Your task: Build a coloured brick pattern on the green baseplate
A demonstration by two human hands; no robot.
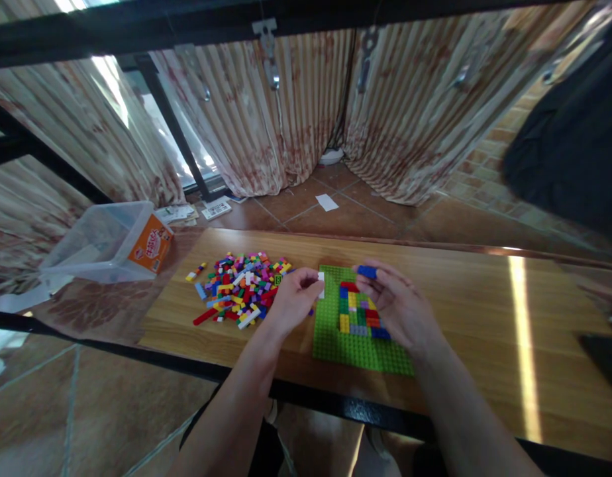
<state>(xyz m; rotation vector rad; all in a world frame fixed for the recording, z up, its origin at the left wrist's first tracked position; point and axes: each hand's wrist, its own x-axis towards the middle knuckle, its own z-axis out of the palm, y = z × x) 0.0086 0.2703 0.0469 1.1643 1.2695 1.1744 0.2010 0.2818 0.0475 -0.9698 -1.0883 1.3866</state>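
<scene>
A green baseplate (336,341) lies on the wooden table (475,311), with several coloured bricks (358,311) fixed in its middle. My right hand (398,305) hovers over the plate's right side, its fingers pinched on a blue brick (367,271). My left hand (293,298) is at the plate's left edge, closed on a small white brick (320,285). A pile of loose coloured bricks (241,295) lies just left of my left hand.
A clear plastic tub with an orange label (112,242) lies tipped on its side at the table's far left. Curtains (296,106) hang behind the table. A dark object (574,139) fills the upper right. Black frame bars (266,23) cross above.
</scene>
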